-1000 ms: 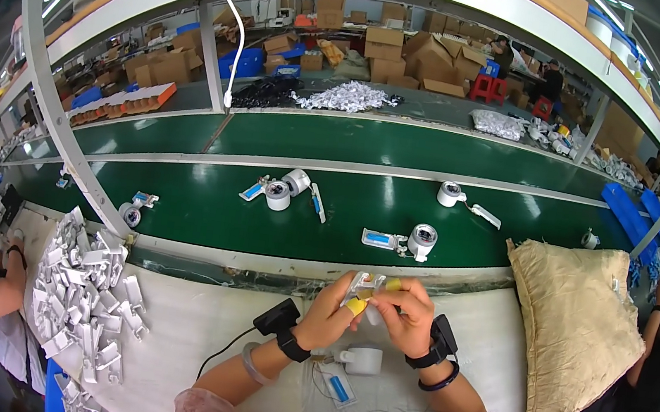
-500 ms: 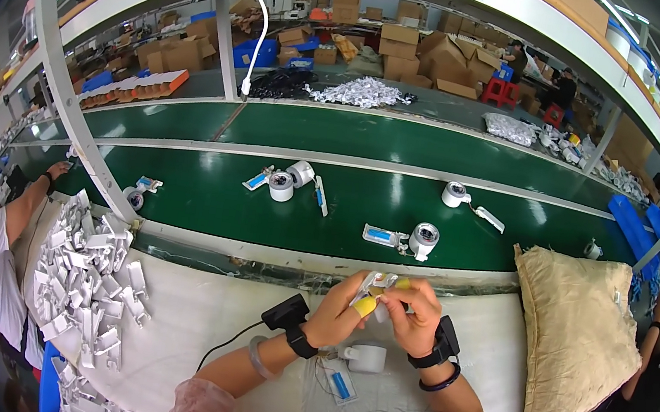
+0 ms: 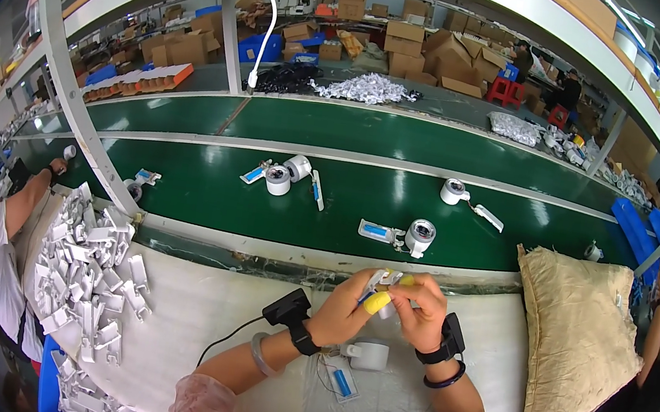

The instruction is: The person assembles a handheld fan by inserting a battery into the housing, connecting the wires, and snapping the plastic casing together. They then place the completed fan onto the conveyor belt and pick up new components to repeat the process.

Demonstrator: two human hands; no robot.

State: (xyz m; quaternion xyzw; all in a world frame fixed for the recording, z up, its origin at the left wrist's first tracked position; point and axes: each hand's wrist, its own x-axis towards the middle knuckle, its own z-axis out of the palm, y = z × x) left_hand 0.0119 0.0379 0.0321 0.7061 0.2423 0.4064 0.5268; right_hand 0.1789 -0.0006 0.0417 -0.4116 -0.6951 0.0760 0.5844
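Observation:
Above the near edge of the pale work surface [image 3: 241, 378], my left hand [image 3: 339, 311] is closed around a small white plastic part [image 3: 385, 278]. My right hand [image 3: 419, 312] pinches the same part from the other side, and the fingers hide much of it. Yellow covers wrap some fingertips. Below my wrists lies a white round housing [image 3: 368, 355], wired to a small white panel with a blue piece [image 3: 343, 382]. To the left is a heap of white plastic covers [image 3: 83, 274].
A green conveyor belt [image 3: 346, 208] crosses ahead, carrying several white round units such as one unit [image 3: 420, 236]. A tan sack [image 3: 574, 346] stands at right. A white cable [image 3: 271, 23] hangs from the frame. Co-workers' arms [image 3: 22, 203] show at both sides.
Units on the belt have shifted slightly left. My hands still hold the white part together, with small finger movements. At right, a co-worker's hand has risen toward the blue bins.

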